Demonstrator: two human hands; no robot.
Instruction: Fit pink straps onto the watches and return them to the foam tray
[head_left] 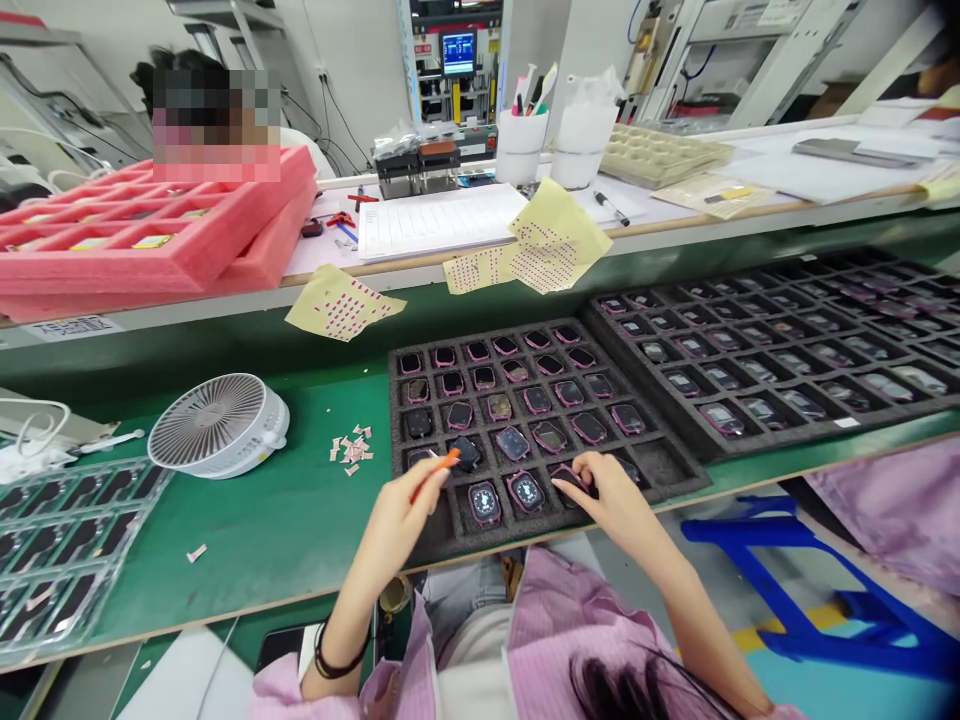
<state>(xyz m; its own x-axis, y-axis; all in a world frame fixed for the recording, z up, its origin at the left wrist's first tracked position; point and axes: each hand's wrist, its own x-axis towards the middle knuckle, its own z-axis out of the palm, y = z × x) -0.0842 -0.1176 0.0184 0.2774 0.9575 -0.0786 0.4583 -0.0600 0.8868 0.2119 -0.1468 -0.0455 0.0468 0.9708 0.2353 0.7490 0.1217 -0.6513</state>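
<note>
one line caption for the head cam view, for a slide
Head view: left hand holds an orange tool over a black foam tray of smartwatches while the right hand touches one watch

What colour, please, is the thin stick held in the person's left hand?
The thin stick in the left hand is bright orange, and it shows best in the head view.

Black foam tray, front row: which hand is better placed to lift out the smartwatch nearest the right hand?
Probably the right hand: its fingers rest on that smartwatch, while the left hand holds an orange tool further off over the black foam tray.
</note>
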